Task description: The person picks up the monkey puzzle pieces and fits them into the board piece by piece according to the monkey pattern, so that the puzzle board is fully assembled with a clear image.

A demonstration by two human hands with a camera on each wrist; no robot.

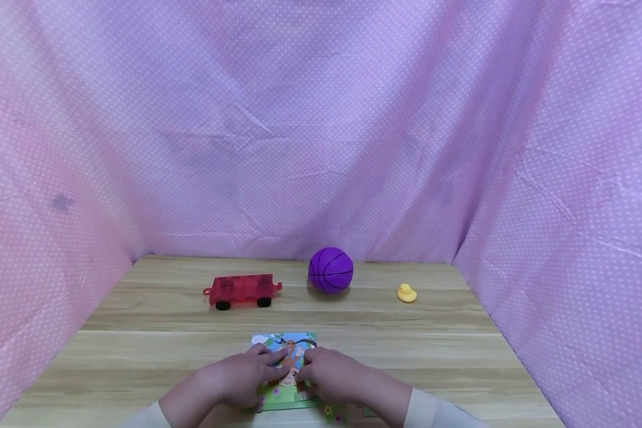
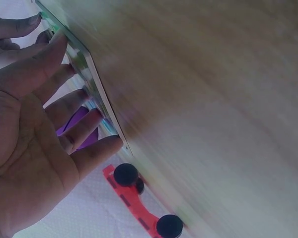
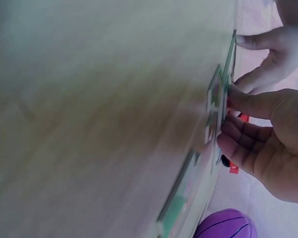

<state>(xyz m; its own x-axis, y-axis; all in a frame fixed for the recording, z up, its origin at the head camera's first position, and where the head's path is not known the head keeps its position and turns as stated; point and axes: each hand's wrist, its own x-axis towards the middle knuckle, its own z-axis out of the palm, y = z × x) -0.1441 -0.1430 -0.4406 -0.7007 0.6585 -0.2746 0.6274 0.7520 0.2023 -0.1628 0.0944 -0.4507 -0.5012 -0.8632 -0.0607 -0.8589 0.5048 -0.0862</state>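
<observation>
A flat picture puzzle (image 1: 283, 403) with cartoon animals, blue sky and green grass lies on the wooden table near its front. Across its left part my left hand (image 1: 246, 375) spreads its fingers, the fingertips touching the surface. At the puzzle's right side my right hand (image 1: 336, 374) has bent fingers, with thumb and fingertips about a thin puzzle piece (image 3: 224, 109); the hand covers most of it in the head view. Another green printed piece (image 3: 179, 203) lies apart to the right, partly behind the right forearm in the head view.
Toward the back of the table (image 1: 155, 333) stand a red toy wagon (image 1: 243, 289) on black wheels, a purple ball (image 1: 330, 270) with black lines and a small yellow duck (image 1: 406, 293). Pink dotted cloth (image 1: 310, 148) hangs behind and at both sides.
</observation>
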